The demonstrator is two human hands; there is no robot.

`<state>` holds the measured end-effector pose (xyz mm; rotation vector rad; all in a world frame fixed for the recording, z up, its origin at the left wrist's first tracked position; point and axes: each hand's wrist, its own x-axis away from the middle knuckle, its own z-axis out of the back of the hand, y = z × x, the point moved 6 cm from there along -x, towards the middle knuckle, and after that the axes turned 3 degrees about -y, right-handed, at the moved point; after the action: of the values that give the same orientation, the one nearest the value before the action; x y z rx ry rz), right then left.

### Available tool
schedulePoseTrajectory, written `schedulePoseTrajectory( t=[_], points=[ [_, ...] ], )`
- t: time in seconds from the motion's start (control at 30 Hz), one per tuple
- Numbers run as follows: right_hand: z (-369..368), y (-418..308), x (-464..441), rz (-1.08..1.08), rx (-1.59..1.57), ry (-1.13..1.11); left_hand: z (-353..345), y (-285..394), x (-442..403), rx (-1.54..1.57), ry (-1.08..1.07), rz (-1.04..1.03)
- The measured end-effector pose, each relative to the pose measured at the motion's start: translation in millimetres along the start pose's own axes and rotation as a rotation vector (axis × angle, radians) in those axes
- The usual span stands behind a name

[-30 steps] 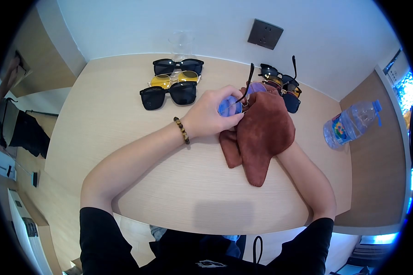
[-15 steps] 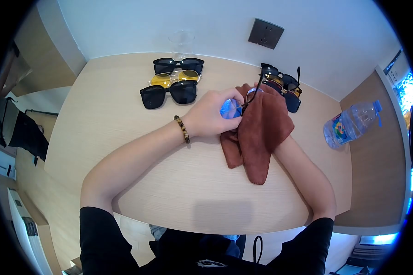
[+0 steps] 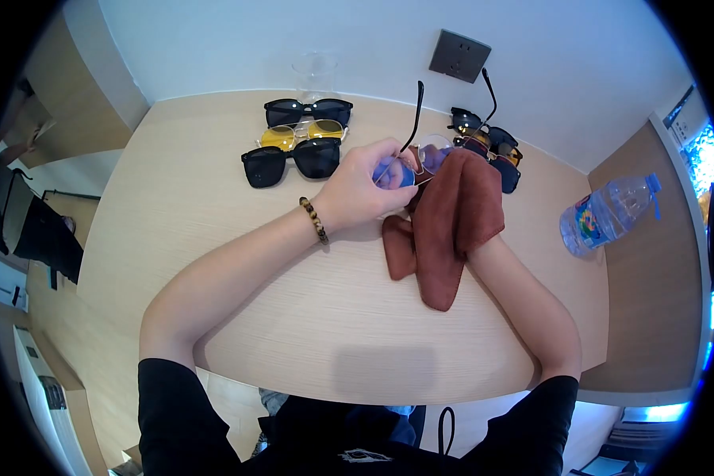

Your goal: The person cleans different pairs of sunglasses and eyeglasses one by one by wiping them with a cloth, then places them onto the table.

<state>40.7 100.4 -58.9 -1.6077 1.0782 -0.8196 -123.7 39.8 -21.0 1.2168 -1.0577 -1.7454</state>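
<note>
My left hand [image 3: 365,182] is closed on the left side of a pair of thin-framed eyeglasses [image 3: 434,156], its thumb and fingers around one bluish, reflective lens. The glasses are tilted, with their dark temples pointing up. A reddish-brown cleaning cloth [image 3: 460,206] covers my right hand, so its fingers are hidden; only the right forearm [image 3: 516,293] emerges below. The cloth is bunched against the right side of the glasses, and its loose ends hang over the table.
Three pairs of sunglasses [image 3: 313,161] lie in a column at the back left, before a clear cup [image 3: 315,75]. Several more sunglasses [image 3: 504,174] lie at the back right. A plastic water bottle [image 3: 603,218] is by the right side panel [image 3: 650,262]. A socket [image 3: 459,56] is on the wall.
The glasses have turned in my hands: their temples now point upward and more of the second lens shows. The cloth has shifted slightly up. Behind the table at far left, a person's hand has appeared.
</note>
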Motion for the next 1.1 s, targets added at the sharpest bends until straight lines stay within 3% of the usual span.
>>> schedulePoseTrajectory(
  t=[0.03, 0.1, 0.23, 0.3, 0.33, 0.4, 0.5, 0.57, 0.63, 0.73, 0.8, 0.83, 0.9, 1.03, 1.1],
  points=[
    [8, 3, 3, -0.002, -0.001, 0.001, -1, 0, 0, -0.023, -0.034, -0.003],
    [15, -24, 20, 0.348, 0.122, 0.082, 0, 1, 1, -0.049, -0.047, 0.009],
    [10, -39, 31, 0.335, 0.118, 0.265, -1, 2, 2, -0.089, -0.1, 0.03],
    [-17, -63, 46, 0.747, 1.097, 0.165, -5, 7, 3, -0.118, -0.137, -0.001],
    [-17, -63, 45, 0.747, 1.097, 0.165, -8, 10, 4, -0.15, -0.173, -0.035],
    [-5, -45, 32, 0.386, 0.309, 0.03, -10, 11, 5, -0.179, -0.157, -0.088],
    [-10, -49, 33, 0.309, 0.221, 0.096, -10, 13, 4, -0.172, -0.049, -0.218],
    [1, -36, 24, 0.333, 0.263, 0.05, -5, 20, 6, -0.138, 0.044, -0.3],
    [1, -29, 19, 0.358, 0.305, 0.003, 4, 14, 7, 0.021, 0.131, -0.053],
    [1, -19, 17, 0.324, 0.27, 0.023, 10, 16, 6, 0.217, 0.204, -0.075],
    [-8, -33, 25, 0.652, 0.981, 0.07, 9, 12, 4, 0.21, 0.133, -0.002],
    [-7, -34, 25, 0.654, 0.98, 0.07, 7, 8, 3, 0.2, 0.066, 0.069],
    [-23, -47, 37, 0.885, 1.239, 0.075, 6, 13, 3, 0.174, 0.049, 0.031],
    [-31, -51, 41, 0.816, 1.277, 0.127, 0, 11, 2, 0.192, 0.031, -0.011],
    [-17, -47, 35, 0.589, 0.863, 0.175, -3, 8, 2, 0.174, -0.015, 0.024]
  ],
)
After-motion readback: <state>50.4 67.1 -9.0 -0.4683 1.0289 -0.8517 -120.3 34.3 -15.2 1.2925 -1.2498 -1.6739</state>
